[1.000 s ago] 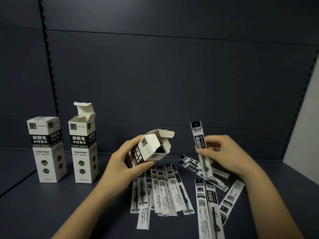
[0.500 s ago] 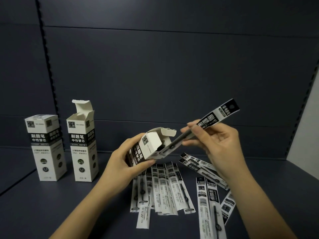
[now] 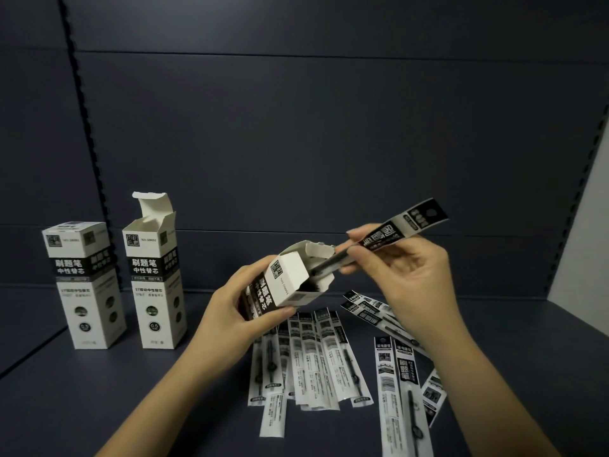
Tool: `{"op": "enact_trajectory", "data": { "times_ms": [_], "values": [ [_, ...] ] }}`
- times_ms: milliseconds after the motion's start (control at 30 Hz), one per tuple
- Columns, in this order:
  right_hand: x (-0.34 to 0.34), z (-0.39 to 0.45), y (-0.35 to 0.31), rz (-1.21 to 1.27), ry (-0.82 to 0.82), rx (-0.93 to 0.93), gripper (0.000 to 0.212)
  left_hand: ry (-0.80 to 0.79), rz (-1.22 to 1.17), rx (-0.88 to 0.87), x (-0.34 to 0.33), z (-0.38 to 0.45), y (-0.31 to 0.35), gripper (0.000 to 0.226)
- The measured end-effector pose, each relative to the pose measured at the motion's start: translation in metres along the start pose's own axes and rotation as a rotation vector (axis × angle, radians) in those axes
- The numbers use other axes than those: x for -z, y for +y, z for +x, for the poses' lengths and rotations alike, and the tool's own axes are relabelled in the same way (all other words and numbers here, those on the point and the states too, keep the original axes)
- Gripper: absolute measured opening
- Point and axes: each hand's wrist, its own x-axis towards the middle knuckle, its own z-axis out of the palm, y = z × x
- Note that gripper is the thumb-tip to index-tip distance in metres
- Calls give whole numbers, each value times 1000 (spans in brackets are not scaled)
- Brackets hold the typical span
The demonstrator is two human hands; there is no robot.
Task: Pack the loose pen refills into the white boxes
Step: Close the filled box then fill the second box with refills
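Note:
My left hand (image 3: 230, 321) grips a white box (image 3: 290, 282) with black lettering, tilted with its open mouth toward the right. My right hand (image 3: 405, 275) pinches a packaged pen refill (image 3: 395, 234) at its middle; the refill's lower tip sits inside the box's mouth and its black header end points up and right. Several loose packaged refills (image 3: 316, 357) lie fanned on the dark shelf below both hands, with more refills (image 3: 398, 384) to the right. Two more white boxes stand upright at the left: one closed box (image 3: 82, 285) and one open-flapped box (image 3: 155, 278).
The dark shelf floor (image 3: 99, 407) runs to a dark back panel (image 3: 296, 127). A perforated upright (image 3: 82, 127) stands at the back left, and a pale wall (image 3: 586, 242) borders the right side.
My right hand lifted the refill from upright, tipped it over and slid its lower end into the mouth of the box. My left hand kept the box nearly still.

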Motion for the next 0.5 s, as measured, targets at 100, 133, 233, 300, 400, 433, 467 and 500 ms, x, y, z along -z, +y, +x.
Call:
{"op": "enact_trajectory", "data": {
  "times_ms": [100, 133, 233, 300, 400, 433, 467, 500],
  "values": [
    [-3, -1, 2, 11, 8, -29, 27, -1, -1, -8, 0, 0, 0, 66],
    [-3, -2, 4, -6, -2, -27, 28, -1, -3, -9, 0, 0, 0, 66],
    [-3, -2, 6, -88, -74, -20, 21, 0, -13, -4, 0, 0, 0, 66],
    [-3, -3, 11, -129, -128, -9, 15, -2, -12, -1, 0, 0, 0, 66],
    [-2, -5, 14, -196, -156, 30, 14, -1, -12, -2, 1, 1, 0, 66],
    [-1, -6, 14, -232, -169, 36, 24, -3, -11, -1, 0, 1, 0, 66],
    [-1, -6, 14, -271, -183, 35, 34, -3, -9, -1, 0, 1, 0, 66],
    [-2, -6, 13, -297, -192, 36, 39, -3, -8, -1, 0, 1, -1, 65]
  ]
}}
